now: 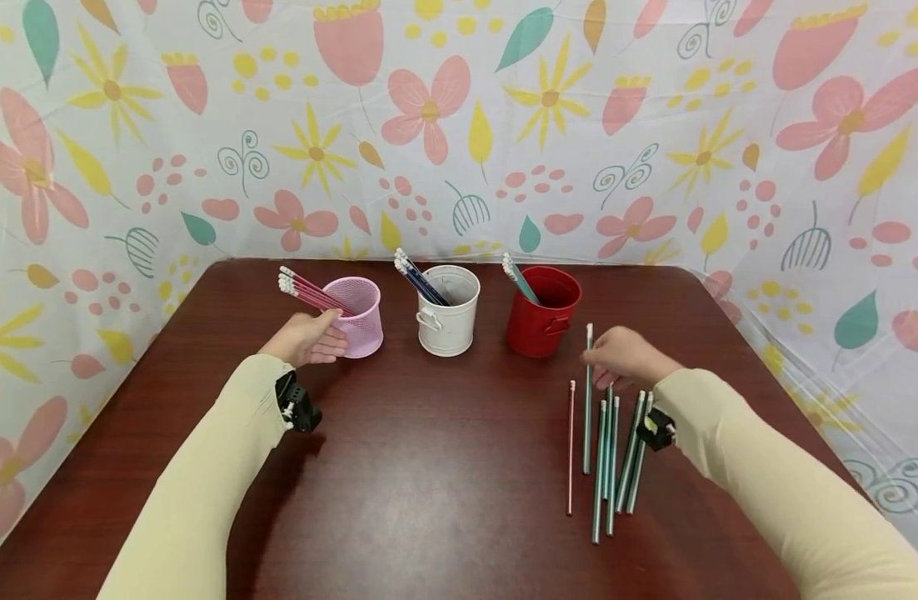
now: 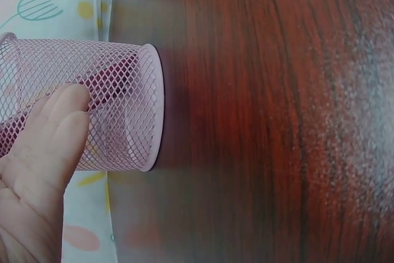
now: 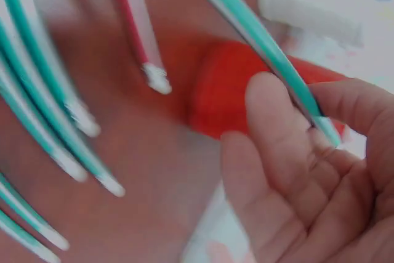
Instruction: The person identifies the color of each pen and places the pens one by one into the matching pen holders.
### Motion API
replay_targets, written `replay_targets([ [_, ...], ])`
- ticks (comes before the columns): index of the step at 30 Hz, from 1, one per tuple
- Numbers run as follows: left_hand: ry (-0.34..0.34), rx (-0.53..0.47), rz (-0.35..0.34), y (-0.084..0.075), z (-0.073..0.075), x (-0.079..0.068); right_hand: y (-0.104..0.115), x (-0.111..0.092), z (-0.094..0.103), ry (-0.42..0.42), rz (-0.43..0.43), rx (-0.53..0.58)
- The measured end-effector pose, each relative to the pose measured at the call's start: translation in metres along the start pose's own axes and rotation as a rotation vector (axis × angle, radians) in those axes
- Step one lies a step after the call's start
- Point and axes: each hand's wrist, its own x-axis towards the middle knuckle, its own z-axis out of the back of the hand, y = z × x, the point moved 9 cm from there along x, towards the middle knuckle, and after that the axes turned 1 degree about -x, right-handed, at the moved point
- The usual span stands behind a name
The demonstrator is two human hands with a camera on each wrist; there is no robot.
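My left hand [image 1: 301, 339] rests its extended fingers against the side of a pink mesh pencil cup [image 1: 365, 329]; pink pencils [image 1: 309, 292] lean out of it to the left. In the left wrist view the fingers [image 2: 66, 130] lie flat along the mesh. Between thumb and fingers, my right hand [image 1: 624, 354] pinches a green pencil [image 1: 586, 425] near its white eraser end. Several more green pencils [image 1: 614, 467] lie on the table below that hand. One red pencil [image 1: 571, 450] lies to their left.
A white bucket [image 1: 447, 329] holding dark blue pencils [image 1: 421, 279] stands mid-row. To its right is a red bucket [image 1: 530, 329] with light green pencils [image 1: 521, 279]. The brown table [image 1: 399, 483] meets a flower-print cloth [image 1: 429, 200] at the back.
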Motion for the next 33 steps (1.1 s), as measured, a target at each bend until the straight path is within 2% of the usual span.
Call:
replay_targets([
  [3,0.002,0.004,0.001,0.0,0.0,0.0,0.021,-0.006,0.027,-0.077,0.075,0.035],
  [9,-0.011,0.018,0.006,0.002,0.002,0.003,0.06,-0.023,0.076,-0.29,0.22,0.086],
  [16,-0.019,0.024,0.013,0.001,0.003,0.003,0.095,-0.031,0.108,-0.47,0.351,0.087],
  [23,-0.022,0.014,0.005,0.002,0.002,0.003,0.122,-0.037,0.131,-0.589,0.414,0.044],
  [33,-0.025,0.019,0.008,0.0,0.003,0.001,0.154,-0.04,0.158,-0.661,0.463,0.038],
])
